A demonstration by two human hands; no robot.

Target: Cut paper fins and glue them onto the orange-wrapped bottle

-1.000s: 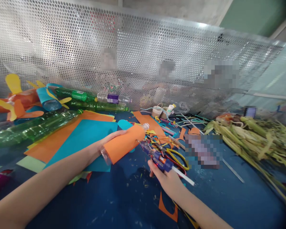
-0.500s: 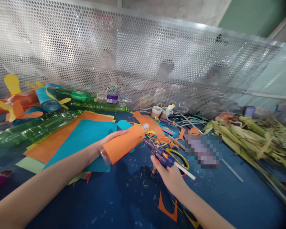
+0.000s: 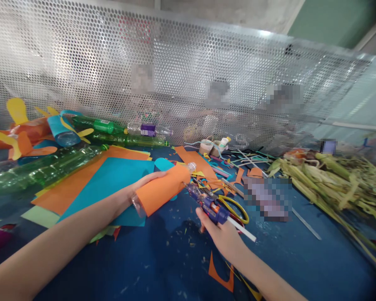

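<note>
A clear plastic bottle (image 3: 139, 206) wrapped in orange paper (image 3: 163, 188) lies tilted in my left hand (image 3: 146, 180), its neck pointing up and to the right. My left fingers wrap round the far side and are partly hidden by it. In my right hand (image 3: 221, 234) is a blue hot glue gun (image 3: 208, 203), gripped by its handle. A white glue stick (image 3: 242, 228) sticks out of its back end. The gun's nozzle is at the paper's edge near the bottle's shoulder; whether it touches, I cannot tell.
Coloured paper sheets (image 3: 113, 175) lie at left beside green bottles (image 3: 50, 167) and paper-winged bottle models (image 3: 61, 129). Yellow-handled scissors (image 3: 235, 207), orange scraps (image 3: 221, 276) and dry corn husks (image 3: 329, 188) lie to the right. A perforated metal screen (image 3: 188, 75) stands behind, with people beyond it.
My right hand has shifted slightly left with the glue gun, bringing the nozzle onto or nearer the orange paper's edge. My left hand and the bottle have stayed in place.
</note>
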